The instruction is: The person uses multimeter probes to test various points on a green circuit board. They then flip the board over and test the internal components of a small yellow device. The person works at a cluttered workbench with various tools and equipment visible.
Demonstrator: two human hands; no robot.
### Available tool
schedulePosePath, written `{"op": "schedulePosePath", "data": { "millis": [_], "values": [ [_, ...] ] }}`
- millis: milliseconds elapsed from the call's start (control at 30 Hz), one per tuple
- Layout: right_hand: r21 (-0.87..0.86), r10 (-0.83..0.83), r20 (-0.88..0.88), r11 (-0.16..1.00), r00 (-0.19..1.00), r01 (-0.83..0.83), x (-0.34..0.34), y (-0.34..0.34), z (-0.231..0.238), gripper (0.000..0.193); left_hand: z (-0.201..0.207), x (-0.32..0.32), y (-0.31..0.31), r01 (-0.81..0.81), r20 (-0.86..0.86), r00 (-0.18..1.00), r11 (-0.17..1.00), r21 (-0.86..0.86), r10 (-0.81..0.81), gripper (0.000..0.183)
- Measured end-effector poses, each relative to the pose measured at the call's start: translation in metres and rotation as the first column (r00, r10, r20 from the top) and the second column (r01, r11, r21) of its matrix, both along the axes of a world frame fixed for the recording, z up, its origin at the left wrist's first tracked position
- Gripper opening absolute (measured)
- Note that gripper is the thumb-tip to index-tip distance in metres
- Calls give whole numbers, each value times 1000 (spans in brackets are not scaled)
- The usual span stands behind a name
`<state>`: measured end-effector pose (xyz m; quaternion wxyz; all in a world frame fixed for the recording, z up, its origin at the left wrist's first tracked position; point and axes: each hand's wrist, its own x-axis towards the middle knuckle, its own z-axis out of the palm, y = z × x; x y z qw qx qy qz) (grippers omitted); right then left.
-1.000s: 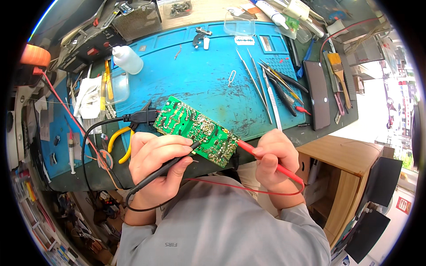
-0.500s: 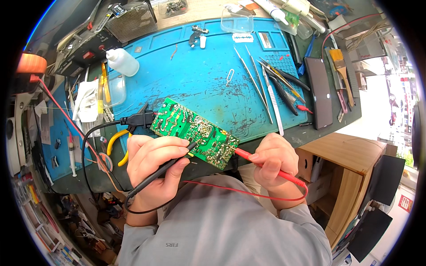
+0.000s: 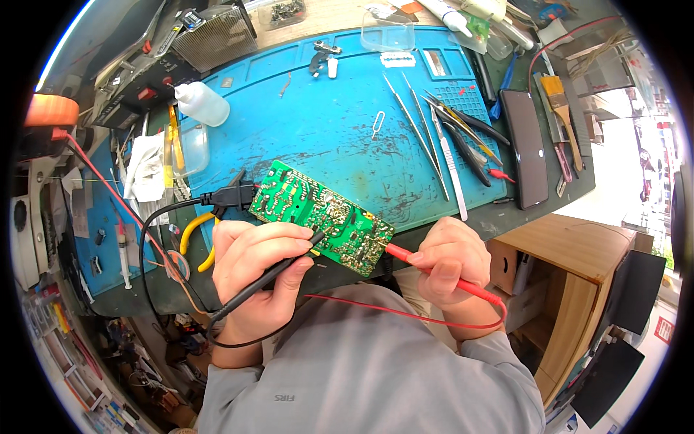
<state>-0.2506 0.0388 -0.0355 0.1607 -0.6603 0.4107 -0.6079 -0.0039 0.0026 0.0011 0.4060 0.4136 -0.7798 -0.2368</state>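
- Dark green worktop [image 3: 499, 217] under a scuffed blue rectangular mat [image 3: 318, 130]; beyond its near edge, at 3 o'clock from the board, stands a light wooden cabinet [image 3: 564, 235].
- Green rectangular circuit board [image 3: 296, 199], solder side up, over the mat's near edge, slanting from 10 o'clock down to 4.
- Black plastic plug [image 3: 235, 196] with a black cable at the board's 10 o'clock end.
- Left hand [image 3: 256, 267], at 8 o'clock from the board, pinches a slim black test probe [image 3: 264, 280] between thumb and fingers; its tip is at the board's lower middle.
- Right hand [image 3: 452, 267], at 4 o'clock, pinches a red plastic test probe [image 3: 479, 293], pointing at the board's right end; tip contact is too small to tell.
- Translucent white squeeze bottle [image 3: 204, 105] between 10 and 11 o'clock; slender silver tweezers [image 3: 419, 137] and a flat dark phone [image 3: 524, 148] toward 2.
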Motion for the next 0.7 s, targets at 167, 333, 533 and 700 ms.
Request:
{"op": "schedulePosePath", "data": {
  "millis": [167, 333, 533, 700],
  "values": [
    [-4, -5, 12, 1000, 1000, 5, 2, -2, 3, 29, -2, 0, 0, 5, -7, 1000, 1000, -5, -5, 15],
    [-9, -2, 20, 1000, 1000, 2, 3, -2, 3, 30, -3, 0, 0, 8, 0, 1000, 1000, -5, -8, 14],
    [-5, 5, 22, 1000, 1000, -5, 1, -1, 1, 32, -2, 0, -1, 12, 5, 1000, 1000, -8, -12, 14],
    [-14, -8, 7, 1000, 1000, 8, 1, -1, 1, 31, -1, -1, -1, 24, 3, 1000, 1000, 4, -24, 13]
  ]
}}
